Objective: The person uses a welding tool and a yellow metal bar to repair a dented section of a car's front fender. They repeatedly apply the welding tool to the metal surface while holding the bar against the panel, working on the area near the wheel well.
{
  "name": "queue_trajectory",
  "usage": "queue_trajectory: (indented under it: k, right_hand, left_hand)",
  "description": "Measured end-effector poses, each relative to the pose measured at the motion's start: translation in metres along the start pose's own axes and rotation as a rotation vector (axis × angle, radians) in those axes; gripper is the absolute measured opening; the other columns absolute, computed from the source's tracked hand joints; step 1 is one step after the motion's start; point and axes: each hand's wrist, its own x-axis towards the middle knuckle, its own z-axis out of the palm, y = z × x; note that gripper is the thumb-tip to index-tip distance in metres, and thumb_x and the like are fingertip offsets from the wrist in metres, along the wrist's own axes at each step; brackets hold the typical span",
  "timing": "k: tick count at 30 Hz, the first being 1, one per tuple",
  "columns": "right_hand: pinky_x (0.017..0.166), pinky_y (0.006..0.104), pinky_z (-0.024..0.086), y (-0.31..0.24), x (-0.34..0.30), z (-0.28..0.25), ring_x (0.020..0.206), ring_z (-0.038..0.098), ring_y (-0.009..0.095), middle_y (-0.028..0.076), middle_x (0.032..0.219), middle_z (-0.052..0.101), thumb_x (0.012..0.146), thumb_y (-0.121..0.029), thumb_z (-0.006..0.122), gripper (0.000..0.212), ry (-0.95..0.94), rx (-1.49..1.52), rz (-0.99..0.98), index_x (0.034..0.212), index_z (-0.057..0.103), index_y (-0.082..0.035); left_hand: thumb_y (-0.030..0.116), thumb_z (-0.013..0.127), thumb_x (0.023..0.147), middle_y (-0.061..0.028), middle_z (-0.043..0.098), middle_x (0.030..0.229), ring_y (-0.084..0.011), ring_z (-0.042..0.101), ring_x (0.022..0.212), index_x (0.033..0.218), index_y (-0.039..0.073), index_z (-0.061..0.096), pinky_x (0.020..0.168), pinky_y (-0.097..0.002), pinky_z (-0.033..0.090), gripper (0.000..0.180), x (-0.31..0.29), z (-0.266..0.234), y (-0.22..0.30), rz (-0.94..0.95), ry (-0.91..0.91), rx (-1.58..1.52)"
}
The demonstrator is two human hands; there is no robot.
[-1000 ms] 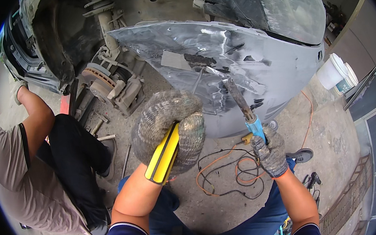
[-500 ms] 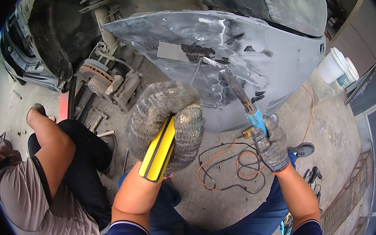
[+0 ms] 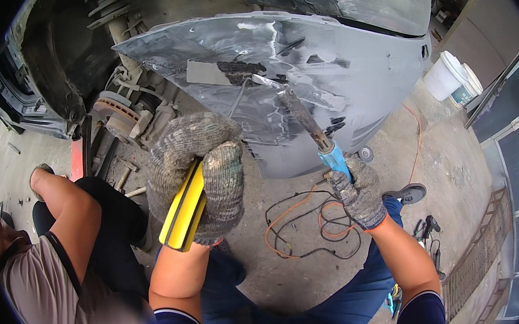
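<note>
My right hand (image 3: 359, 191), in a grey knit glove, is closed around the blue handle of a soldering iron (image 3: 305, 119). Its metal barrel points up and left, the pale tip lying over a dark, rough patch (image 3: 241, 72) on the grey car body panel (image 3: 365, 87). I cannot tell whether the tip touches it. My gloved left hand (image 3: 194, 175) grips a yellow-and-black handled tool (image 3: 183, 214). A thin metal rod beyond the glove runs toward the same patch and appears to belong to this tool. Left of the patch is a light grey rectangle (image 3: 207, 72).
A brake disc and suspension (image 3: 124, 110) stand behind the panel's left end. Close on my left a person (image 3: 49, 266) sits low. Black and orange cables (image 3: 307, 223) coil on the floor between my legs. White buckets (image 3: 446, 76) stand at the right.
The whole view has shifted, so panel and hands appear farther left. Both hands keep their tools, and the iron's tip stays near the dark patch.
</note>
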Motion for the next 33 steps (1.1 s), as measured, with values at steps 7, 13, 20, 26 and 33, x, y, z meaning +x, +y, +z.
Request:
queue_trajectory:
  k: [7,13,20,26,33]
  right_hand:
    - [0.070,0.0360,0.050,-0.001,0.000,0.004,0.076,0.064,0.029,0.016,0.088,0.065,0.084,-0.022,0.067,0.032,0.068,-0.039,-0.071,0.107,0.061,-0.001]
    - [0.071,0.0363,0.051,-0.003,0.000,0.003,0.078,0.065,0.029,0.016,0.090,0.065,0.084,-0.021,0.067,0.031,0.067,-0.006,-0.082,0.107,0.061,-0.001]
    - [0.072,0.0366,0.051,-0.001,-0.001,0.003,0.080,0.065,0.030,0.017,0.091,0.065,0.084,-0.022,0.066,0.033,0.081,-0.055,-0.098,0.110,0.060,-0.001]
    - [0.072,0.0361,0.051,-0.002,0.000,0.001,0.080,0.065,0.030,0.017,0.091,0.065,0.085,-0.021,0.066,0.032,0.053,-0.001,-0.050,0.110,0.060,-0.001]
    - [0.073,0.0360,0.051,-0.004,0.001,-0.002,0.081,0.065,0.030,0.017,0.090,0.065,0.085,-0.021,0.066,0.032,0.025,0.032,-0.002,0.109,0.060,-0.001]
  left_hand:
    - [0.008,0.063,0.083,-0.0105,0.066,0.092,-0.0222,0.062,0.086,0.097,0.002,0.063,0.080,-0.0324,0.049,0.015,-0.002,0.000,0.003,-0.054,-0.001,-0.009]
    - [0.008,0.064,0.083,-0.0100,0.066,0.092,-0.0222,0.062,0.088,0.097,0.002,0.063,0.081,-0.0326,0.048,0.015,-0.002,0.000,0.003,-0.057,0.021,-0.023]
    - [0.008,0.063,0.084,-0.0107,0.066,0.092,-0.0220,0.062,0.087,0.095,0.001,0.063,0.079,-0.0323,0.049,0.013,-0.002,0.005,0.004,-0.064,0.041,-0.132]
    - [0.016,0.064,0.086,-0.0124,0.062,0.088,-0.0185,0.062,0.075,0.098,0.003,0.058,0.061,-0.0280,0.053,0.019,0.000,0.006,0.000,-0.004,0.050,-0.082]
    - [0.022,0.065,0.086,-0.0137,0.060,0.087,-0.0173,0.062,0.070,0.100,0.004,0.055,0.053,-0.0269,0.054,0.025,-0.001,-0.001,0.000,0.029,0.013,0.022]
